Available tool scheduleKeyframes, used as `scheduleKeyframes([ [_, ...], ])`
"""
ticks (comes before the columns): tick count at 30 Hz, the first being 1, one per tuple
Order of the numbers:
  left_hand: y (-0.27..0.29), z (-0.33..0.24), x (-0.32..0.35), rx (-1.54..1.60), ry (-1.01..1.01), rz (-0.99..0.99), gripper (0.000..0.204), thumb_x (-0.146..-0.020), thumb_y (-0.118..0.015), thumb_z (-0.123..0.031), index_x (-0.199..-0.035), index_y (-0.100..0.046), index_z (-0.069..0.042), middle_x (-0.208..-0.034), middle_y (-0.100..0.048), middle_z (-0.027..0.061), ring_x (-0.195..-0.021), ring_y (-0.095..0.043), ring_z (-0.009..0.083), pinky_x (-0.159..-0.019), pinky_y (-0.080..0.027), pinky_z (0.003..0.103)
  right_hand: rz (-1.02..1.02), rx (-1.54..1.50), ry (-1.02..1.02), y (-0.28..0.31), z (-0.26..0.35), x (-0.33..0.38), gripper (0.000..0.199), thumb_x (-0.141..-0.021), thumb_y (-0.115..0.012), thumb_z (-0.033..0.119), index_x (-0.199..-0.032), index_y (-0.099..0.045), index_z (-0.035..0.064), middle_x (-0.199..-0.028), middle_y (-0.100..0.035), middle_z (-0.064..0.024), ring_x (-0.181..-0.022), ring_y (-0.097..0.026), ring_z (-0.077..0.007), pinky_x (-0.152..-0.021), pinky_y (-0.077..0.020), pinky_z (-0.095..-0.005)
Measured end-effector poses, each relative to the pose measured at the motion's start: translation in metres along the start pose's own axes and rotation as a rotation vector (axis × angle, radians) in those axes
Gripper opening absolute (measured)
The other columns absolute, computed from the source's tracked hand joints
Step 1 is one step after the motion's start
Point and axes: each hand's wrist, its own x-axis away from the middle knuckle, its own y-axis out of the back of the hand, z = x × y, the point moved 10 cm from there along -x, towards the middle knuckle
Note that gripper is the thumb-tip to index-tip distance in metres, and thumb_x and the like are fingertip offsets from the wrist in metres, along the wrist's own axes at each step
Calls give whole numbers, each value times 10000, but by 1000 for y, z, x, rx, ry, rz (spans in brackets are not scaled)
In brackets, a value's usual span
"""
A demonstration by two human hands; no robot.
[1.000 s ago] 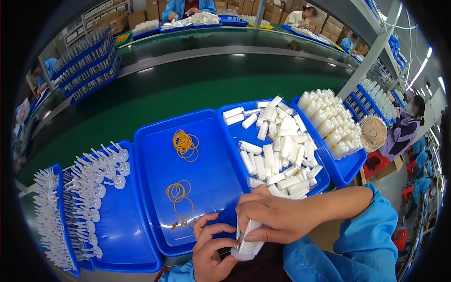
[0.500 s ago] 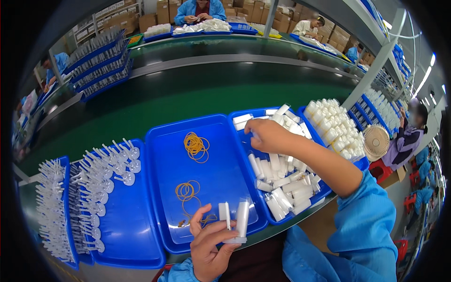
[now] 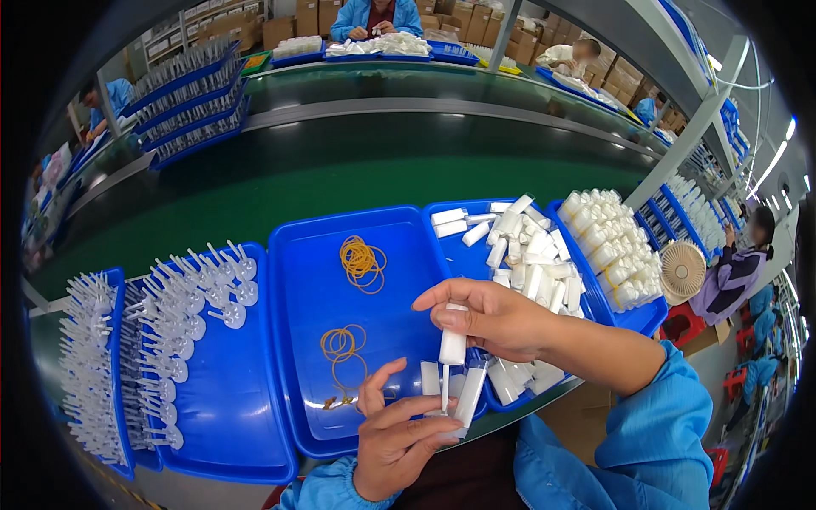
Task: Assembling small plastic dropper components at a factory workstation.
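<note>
My left hand [image 3: 395,446] pinches a few upright white plastic pieces [image 3: 470,396] with clear edges, near the front of a blue tray. Just above them, my right hand [image 3: 506,321] grips another white rectangular piece [image 3: 453,347] between thumb and fingers. This piece is upright, close over the ones in my left hand; whether they touch I cannot tell. Similar loose white pieces [image 3: 544,272] fill the blue tray [image 3: 440,204] under my right forearm. Yellow rubber bands [image 3: 362,262] lie in two loose piles inside the middle blue tray [image 3: 293,340].
On the left, blue trays [image 3: 229,399] hold rows of clear stemmed plastic parts [image 3: 174,340]. Bundled white pieces [image 3: 608,246] stand in a tray at right, beside a small fan [image 3: 682,270]. Beyond the green surface [image 3: 357,166], co-workers sit at another bench.
My right hand has come from the tray of loose pieces back toward my left hand, now with a white piece in it. My left hand has shifted slightly right.
</note>
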Motion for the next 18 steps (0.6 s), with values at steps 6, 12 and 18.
scheduleKeyframes([
  [6,3,-5,-3,16,-10,-34,92,-685,-732,-174,-767,-713,-137,-880,-679,42,-916,-587,210,-1015,-217,508,20,62,44,0,1,0,227,-912,-544,236,-1041,-512,52,-841,-511,15,-725,-448,-36,-618,-364,-198],
  [12,-3,2,2,-12,4,21,181,-687,-726,-205,-868,-724,-217,-1015,-649,-58,-1177,-378,334,-979,-233,431,44,442,81,-2,12,7,213,-912,-536,249,-984,-485,55,-814,-541,-30,-718,-502,-101,-630,-412,-252],
  [18,-6,-2,3,-125,-27,33,189,-669,-730,-248,-857,-723,-268,-970,-634,-73,-1160,-396,329,-977,-190,480,70,890,205,-18,39,25,206,-915,-513,243,-933,-454,46,-694,-560,-170,-652,-566,-282,-586,-427,-325],
])
